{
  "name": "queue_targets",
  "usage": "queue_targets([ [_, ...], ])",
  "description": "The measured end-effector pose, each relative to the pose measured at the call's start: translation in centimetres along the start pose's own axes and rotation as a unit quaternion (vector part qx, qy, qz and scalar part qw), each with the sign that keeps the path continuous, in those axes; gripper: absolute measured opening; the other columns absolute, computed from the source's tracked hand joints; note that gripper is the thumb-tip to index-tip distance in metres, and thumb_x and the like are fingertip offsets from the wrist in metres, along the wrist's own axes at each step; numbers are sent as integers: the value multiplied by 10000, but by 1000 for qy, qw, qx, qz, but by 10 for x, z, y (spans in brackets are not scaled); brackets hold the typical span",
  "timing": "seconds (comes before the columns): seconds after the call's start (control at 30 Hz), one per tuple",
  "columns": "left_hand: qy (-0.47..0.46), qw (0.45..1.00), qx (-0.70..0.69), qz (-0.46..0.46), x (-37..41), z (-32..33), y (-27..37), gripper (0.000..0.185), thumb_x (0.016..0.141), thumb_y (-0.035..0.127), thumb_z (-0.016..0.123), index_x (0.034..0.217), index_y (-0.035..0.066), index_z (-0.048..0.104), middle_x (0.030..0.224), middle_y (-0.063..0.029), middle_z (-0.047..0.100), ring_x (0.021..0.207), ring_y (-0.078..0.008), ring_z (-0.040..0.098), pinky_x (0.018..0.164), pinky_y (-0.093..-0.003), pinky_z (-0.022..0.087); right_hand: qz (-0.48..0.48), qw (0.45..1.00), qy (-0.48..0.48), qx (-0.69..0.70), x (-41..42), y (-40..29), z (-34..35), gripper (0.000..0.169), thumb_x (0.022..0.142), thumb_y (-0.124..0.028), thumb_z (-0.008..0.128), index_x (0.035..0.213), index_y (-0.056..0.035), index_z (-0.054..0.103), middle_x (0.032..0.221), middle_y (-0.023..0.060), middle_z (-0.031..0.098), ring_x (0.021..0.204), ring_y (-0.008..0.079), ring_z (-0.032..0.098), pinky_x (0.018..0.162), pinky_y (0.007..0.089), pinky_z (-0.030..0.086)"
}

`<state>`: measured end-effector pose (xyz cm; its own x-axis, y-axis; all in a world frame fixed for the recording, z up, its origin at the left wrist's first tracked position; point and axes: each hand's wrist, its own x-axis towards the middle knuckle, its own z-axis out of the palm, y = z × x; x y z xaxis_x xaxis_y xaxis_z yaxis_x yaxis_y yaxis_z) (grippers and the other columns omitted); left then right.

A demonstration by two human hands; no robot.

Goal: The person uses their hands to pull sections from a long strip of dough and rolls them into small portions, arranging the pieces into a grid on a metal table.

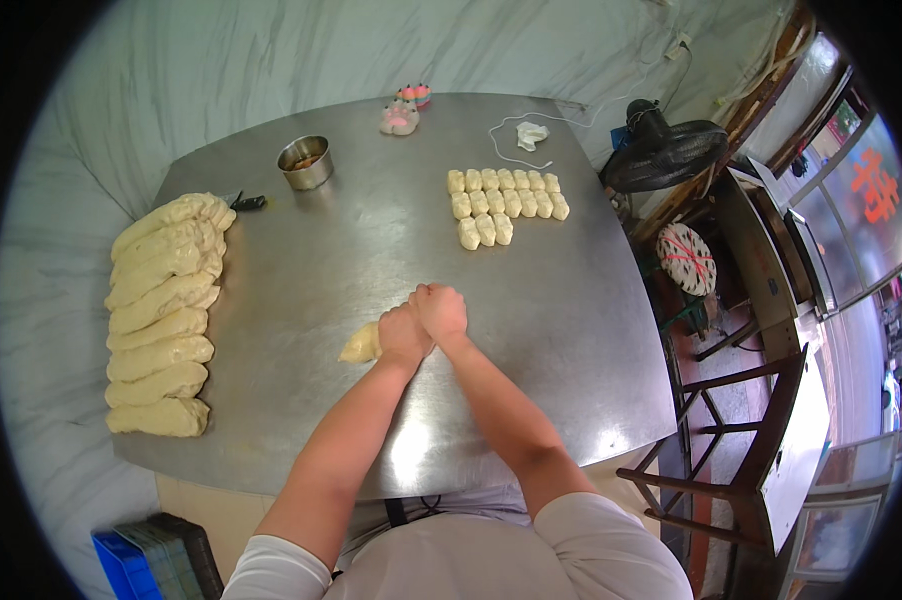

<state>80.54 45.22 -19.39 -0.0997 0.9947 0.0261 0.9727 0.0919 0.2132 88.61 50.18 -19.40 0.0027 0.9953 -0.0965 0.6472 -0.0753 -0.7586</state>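
Note:
My left hand (404, 330) is closed around a piece of pale dough (360, 344), whose rounded end sticks out on the left side of the fist. Pressed against it, my right hand (442, 309) has its fingers curled in, and whatever its palm holds is hidden. Both hands rest low over the middle of a stainless steel table (331, 255). Beyond them to the right lie small cut dough pieces (505, 192) in two full rows and a shorter row of three. Several thick dough logs (158, 352) lie side by side along the table's left edge.
A metal bowl (305, 163) with brown contents stands at the back left. A black-handled knife (248, 203) lies by the logs. Paw-shaped toys (400, 116), a white cable (507, 159) and crumpled tissue (531, 136) are farther back. A black fan (665, 150) stands off the right edge.

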Motion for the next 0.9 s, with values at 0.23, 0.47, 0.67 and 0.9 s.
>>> queue_targets([
  [0.23,-34,999,-5,11,11,6,-4,267,956,328,660,1089,100,697,1004,-134,818,968,-333,803,853,-452,624,-33,994,-62,-82,-1,2,-25,372,1000,-360,651,929,-36,818,951,217,814,872,439,781,831,523,632],
  [0.47,50,988,-142,13,14,-10,-25,508,889,421,790,1195,34,671,1086,-184,757,1051,-367,726,941,-503,553,-182,936,-168,252,-39,-41,-143,344,1084,-311,663,1146,2,791,908,22,746,871,102,617,828,312,554],
  [0.67,128,990,43,36,-36,-12,-27,702,857,524,860,1313,36,644,1126,-165,691,1066,-342,664,971,-482,492,-155,979,59,123,117,104,-167,502,1024,-356,702,1364,12,741,1139,215,821,1024,317,805,939,423,603],
  [0.9,116,987,79,72,-27,-4,-43,673,834,559,864,1248,70,659,1052,-124,672,990,-307,666,845,-481,525,-25,994,105,37,204,114,-152,458,997,-440,716,1231,-61,824,1070,217,819,1039,319,789,949,424,589],
])
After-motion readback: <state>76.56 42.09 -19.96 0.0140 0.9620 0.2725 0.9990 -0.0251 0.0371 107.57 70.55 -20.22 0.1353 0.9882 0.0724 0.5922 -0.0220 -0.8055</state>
